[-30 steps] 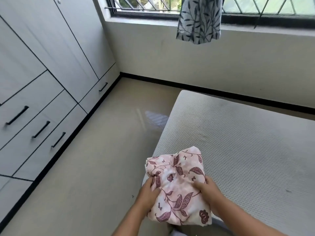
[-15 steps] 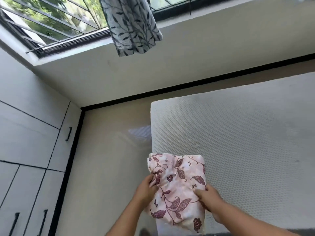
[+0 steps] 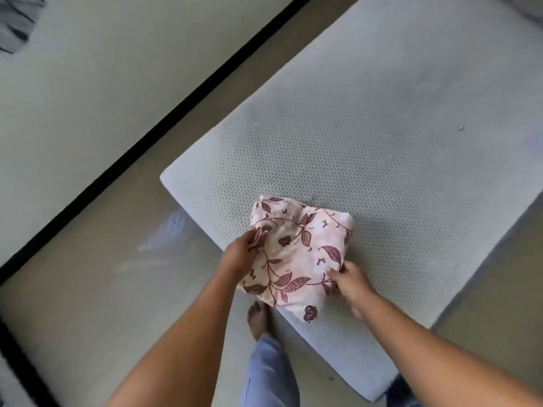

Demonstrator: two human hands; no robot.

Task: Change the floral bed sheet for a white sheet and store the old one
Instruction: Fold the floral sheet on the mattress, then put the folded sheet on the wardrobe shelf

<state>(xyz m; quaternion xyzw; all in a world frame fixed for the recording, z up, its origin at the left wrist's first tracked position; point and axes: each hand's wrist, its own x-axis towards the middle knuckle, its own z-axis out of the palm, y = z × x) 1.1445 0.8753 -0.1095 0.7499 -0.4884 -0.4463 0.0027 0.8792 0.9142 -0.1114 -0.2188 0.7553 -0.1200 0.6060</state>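
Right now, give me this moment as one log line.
phase: floral sheet off bed, bundled | left hand: grips its left side | right hand: pinches its right side | sheet: over mattress edge | mattress: bare

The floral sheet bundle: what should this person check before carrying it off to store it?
1. Left hand grips the floral sheet at its left side: ok.
2. Right hand pinches its right side: ok.
3. Sheet gathered into a compact bundle, no tail hanging in view: ok.
4. Mattress stripped bare: ok.
5. White sheet within reach: cannot tell, none in view.
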